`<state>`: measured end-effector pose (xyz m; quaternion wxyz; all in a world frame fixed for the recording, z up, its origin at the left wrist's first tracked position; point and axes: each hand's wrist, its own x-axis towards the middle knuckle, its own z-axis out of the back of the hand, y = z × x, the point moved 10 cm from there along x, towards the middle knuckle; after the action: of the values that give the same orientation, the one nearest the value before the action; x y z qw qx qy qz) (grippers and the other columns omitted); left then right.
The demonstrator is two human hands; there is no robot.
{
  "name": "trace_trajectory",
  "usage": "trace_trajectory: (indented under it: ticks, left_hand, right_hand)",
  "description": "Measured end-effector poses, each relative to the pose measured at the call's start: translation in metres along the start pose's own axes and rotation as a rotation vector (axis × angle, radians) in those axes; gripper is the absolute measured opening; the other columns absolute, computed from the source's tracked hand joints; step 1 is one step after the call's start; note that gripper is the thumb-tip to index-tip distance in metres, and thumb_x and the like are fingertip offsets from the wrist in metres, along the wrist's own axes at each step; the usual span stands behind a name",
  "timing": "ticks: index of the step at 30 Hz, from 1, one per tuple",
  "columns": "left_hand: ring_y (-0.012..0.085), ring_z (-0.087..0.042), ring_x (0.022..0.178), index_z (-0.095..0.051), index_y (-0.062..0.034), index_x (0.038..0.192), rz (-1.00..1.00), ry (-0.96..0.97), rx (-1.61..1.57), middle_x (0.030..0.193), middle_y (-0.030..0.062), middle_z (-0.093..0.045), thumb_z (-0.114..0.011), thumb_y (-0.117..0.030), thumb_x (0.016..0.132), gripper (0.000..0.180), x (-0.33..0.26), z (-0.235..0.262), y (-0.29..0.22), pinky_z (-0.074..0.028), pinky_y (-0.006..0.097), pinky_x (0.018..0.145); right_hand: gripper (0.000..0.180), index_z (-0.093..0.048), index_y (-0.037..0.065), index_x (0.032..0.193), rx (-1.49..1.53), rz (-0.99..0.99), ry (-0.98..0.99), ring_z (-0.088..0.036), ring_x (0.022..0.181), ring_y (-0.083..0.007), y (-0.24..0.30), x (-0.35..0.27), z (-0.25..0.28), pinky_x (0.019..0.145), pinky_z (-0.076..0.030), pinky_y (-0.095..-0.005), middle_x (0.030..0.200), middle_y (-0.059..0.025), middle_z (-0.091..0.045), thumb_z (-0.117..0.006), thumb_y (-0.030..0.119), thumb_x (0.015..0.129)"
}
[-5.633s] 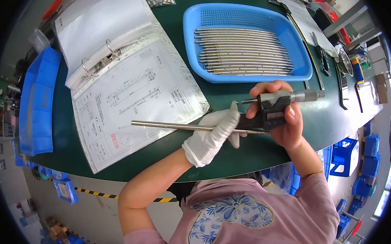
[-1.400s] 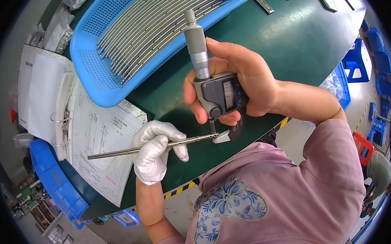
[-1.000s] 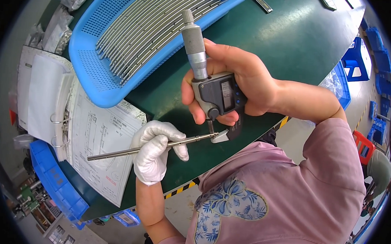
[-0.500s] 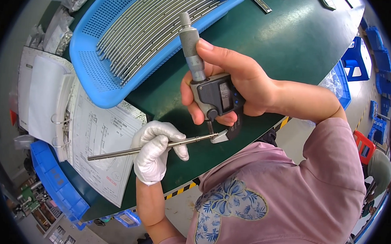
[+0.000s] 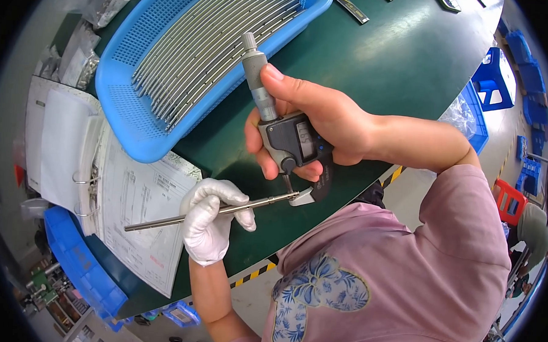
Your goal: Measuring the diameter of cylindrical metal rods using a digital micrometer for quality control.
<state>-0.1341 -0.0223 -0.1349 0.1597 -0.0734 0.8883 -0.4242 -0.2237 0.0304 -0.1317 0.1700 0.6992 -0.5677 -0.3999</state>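
My left hand [image 5: 212, 221], in a white glove, grips a thin metal rod [image 5: 162, 220] near its right end and holds it almost level above the green table [image 5: 407, 60]. My bare right hand [image 5: 316, 121] is wrapped around a grey digital micrometer [image 5: 285, 135], thumb resting on its long thimble. The rod's right tip sits between the micrometer's jaws, just below my right hand. Beyond both hands lies a blue perforated tray [image 5: 129, 119] holding several similar metal rods [image 5: 212, 46] side by side.
An open ring binder [image 5: 73, 156] with a drawing sheet [image 5: 143, 220] lies to the left of my left hand. Blue bins [image 5: 80, 269] stand along the table's left edge, more blue crates [image 5: 495, 70] on the floor at right. Plastic bags [image 5: 77, 58] lie beside the tray.
Since the oldest frame my view has turned and the hands have come closer. Over the last second both hands stay nearly still, with my right thumb shifting slightly along the micrometer's thimble.
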Motion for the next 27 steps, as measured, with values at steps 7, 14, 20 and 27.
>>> trace_trajectory:
  ticks: [7, 14, 20, 27]
  left_hand:
    - [0.0231, -0.056, 0.053, -0.053, 0.0095, 0.079, -0.01, 0.011, -0.028, 0.063, 0.0176, -0.055, -0.046, -0.02, 0.081, 0.031, 0.0007, -0.0001, -0.0009, -0.048, 0.032, 0.05]
    - [0.0231, -0.056, 0.054, -0.053, 0.0096, 0.08, -0.001, -0.009, 0.039, 0.064, 0.0177, -0.055, -0.047, -0.021, 0.081, 0.031, -0.0003, 0.0005, 0.0004, -0.048, 0.032, 0.051]
    - [0.0233, -0.056, 0.055, -0.053, 0.0097, 0.08, 0.013, -0.016, 0.084, 0.065, 0.0179, -0.055, -0.047, -0.022, 0.08, 0.032, -0.0007, -0.0005, 0.0018, -0.049, 0.032, 0.052]
    - [0.0228, -0.056, 0.056, -0.053, 0.0096, 0.08, 0.024, 0.011, 0.088, 0.067, 0.0176, -0.055, -0.047, -0.021, 0.08, 0.032, -0.0006, -0.0028, 0.0028, -0.049, 0.031, 0.053]
  right_hand:
    - [0.07, -0.052, -0.002, 0.086, 0.065, 0.0, 0.001, -0.043, 0.035, -0.014, -0.002, 0.0008, -0.0001, 0.035, -0.037, -0.0228, 0.068, -0.0149, -0.059, -0.014, 0.058, 0.084]
    - [0.07, -0.052, -0.002, 0.086, 0.078, -0.003, 0.006, -0.043, 0.036, -0.0141, 0.0002, 0.0, -0.0011, 0.035, -0.037, -0.0221, 0.067, -0.0158, -0.059, -0.011, 0.054, 0.086]
    - [0.07, -0.053, -0.002, 0.085, 0.121, -0.027, 0.002, -0.043, 0.035, -0.0139, -0.0028, 0.0002, -0.0012, 0.035, -0.036, -0.0219, 0.067, -0.0162, -0.059, -0.017, 0.058, 0.083]
    - [0.068, -0.055, -0.001, 0.08, 0.034, -0.017, -0.043, -0.042, 0.035, -0.0134, 0.0002, -0.0013, 0.0013, 0.035, -0.035, -0.0216, 0.065, -0.0148, -0.059, -0.024, 0.06, 0.081]
